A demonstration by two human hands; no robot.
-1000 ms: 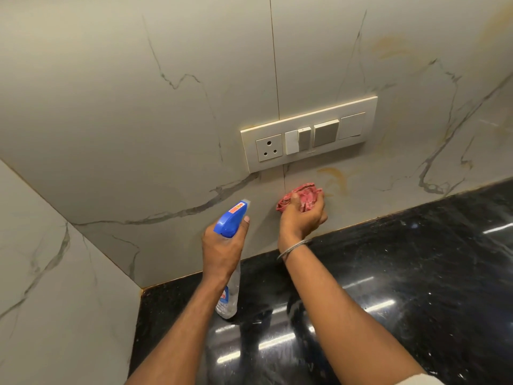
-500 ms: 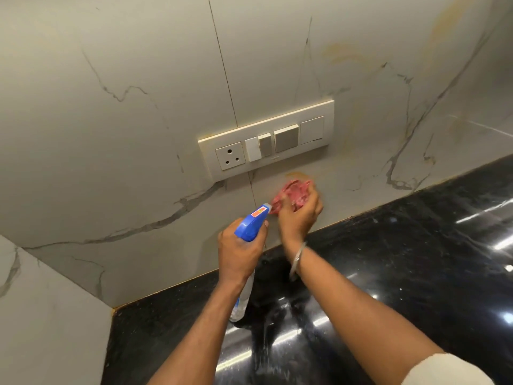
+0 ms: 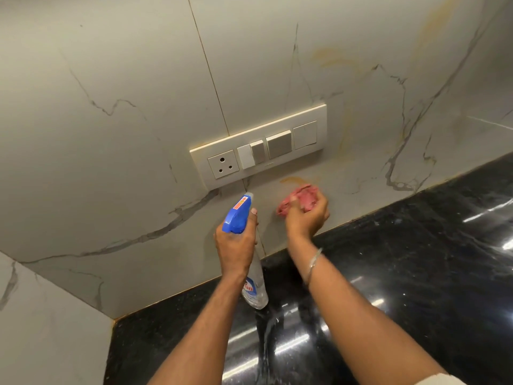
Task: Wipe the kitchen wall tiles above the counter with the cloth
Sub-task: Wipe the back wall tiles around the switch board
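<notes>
My right hand (image 3: 306, 218) grips a crumpled pink cloth (image 3: 301, 198) and presses it against the marble-look wall tiles (image 3: 125, 162), just below the switch plate and a yellowish stain (image 3: 294, 179). My left hand (image 3: 236, 245) holds a clear spray bottle (image 3: 254, 284) by its neck. The bottle's blue trigger head (image 3: 236, 215) points at the wall left of the cloth. More yellowish streaks (image 3: 338, 58) mark the tiles above and right of the switches.
A cream switch plate (image 3: 261, 151) with a socket and switches is set into the wall. A glossy black stone counter (image 3: 416, 259) runs below the tiles. A side wall (image 3: 41, 329) closes the corner at the left.
My right hand has moved the cloth a little to the right along the tile, away from the spray head. My left hand keeps the bottle raised; the view has shifted.
</notes>
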